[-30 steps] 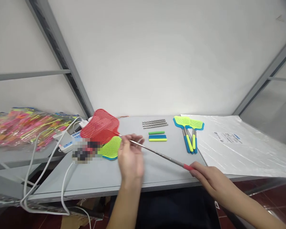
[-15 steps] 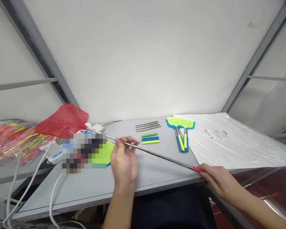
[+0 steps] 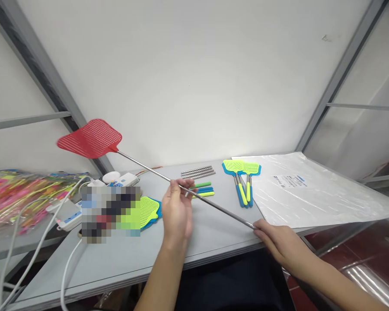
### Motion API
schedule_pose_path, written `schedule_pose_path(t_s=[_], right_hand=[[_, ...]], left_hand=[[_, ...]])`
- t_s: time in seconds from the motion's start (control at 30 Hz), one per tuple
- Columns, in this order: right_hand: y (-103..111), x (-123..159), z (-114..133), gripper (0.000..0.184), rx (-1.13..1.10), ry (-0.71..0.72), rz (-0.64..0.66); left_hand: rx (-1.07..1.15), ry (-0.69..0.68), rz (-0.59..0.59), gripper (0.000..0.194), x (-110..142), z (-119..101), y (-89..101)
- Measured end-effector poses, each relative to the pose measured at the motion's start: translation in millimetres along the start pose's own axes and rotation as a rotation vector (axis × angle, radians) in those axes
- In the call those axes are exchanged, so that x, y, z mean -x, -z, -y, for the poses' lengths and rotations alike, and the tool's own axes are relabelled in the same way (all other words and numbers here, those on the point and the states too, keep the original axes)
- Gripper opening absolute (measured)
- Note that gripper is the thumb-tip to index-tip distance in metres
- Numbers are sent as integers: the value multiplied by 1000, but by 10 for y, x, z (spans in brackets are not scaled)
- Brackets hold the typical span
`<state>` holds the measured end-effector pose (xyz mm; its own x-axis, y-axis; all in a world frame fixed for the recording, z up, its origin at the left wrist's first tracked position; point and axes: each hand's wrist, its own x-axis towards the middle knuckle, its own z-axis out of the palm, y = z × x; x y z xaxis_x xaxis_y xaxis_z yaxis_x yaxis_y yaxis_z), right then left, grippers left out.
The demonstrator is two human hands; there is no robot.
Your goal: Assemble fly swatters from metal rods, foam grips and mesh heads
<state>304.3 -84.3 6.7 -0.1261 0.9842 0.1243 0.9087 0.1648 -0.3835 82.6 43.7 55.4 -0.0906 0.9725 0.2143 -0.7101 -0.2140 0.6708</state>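
Observation:
A red fly swatter (image 3: 97,139) with a long metal rod is held slantwise above the table, its mesh head up at the left. My left hand (image 3: 177,211) grips the middle of the rod between thumb and fingers, palm up. My right hand (image 3: 275,239) is closed around the lower end, covering the handle. Beyond my left hand lie several metal rods (image 3: 197,172) and a green grip tube (image 3: 203,185), with blue and yellow tubes beside it, partly hidden by the fingers. Several yellow and blue fly swatters (image 3: 243,181) lie to the right.
Yellow and blue swatter heads (image 3: 149,211) lie at left by a pixelated patch. Power strips (image 3: 73,216) with white cables (image 3: 35,246) sit at the table's left edge. Bagged colourful goods (image 3: 29,198) fill the left shelf. A white labelled package (image 3: 314,198) covers the right side.
The swatter's head has swung left and up, away from the table. My right hand now covers the red handle that showed before. The camera view has turned somewhat to the right.

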Motion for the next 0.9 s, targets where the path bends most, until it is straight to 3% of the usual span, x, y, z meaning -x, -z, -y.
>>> schedule_pose_path(t_s=[0.17, 0.23, 0.33, 0.43, 0.53, 0.77, 0.9], right_hand=[[-12, 92, -217, 29, 127, 56, -6], [-28, 125, -291, 29, 123, 65, -20], [-35, 130, -309, 28, 121, 60, -38], [-10, 100, -263, 27, 150, 71, -61], [26, 85, -254, 25, 167, 107, -86], [8, 162, -457, 21, 239, 224, -176], [-14, 149, -439, 22, 198, 190, -158]], left_hand=[[48, -149, -64, 29, -228, -325, 96], [32, -163, -84, 29, -247, -348, 69], [31, -91, -58, 31, -116, -189, -27], [16, 31, 78, 34, 99, 26, -115], [10, 48, 134, 35, 204, 79, -132], [36, -106, 59, 36, -91, -374, -13], [9, -174, 42, 37, -95, -363, -75]])
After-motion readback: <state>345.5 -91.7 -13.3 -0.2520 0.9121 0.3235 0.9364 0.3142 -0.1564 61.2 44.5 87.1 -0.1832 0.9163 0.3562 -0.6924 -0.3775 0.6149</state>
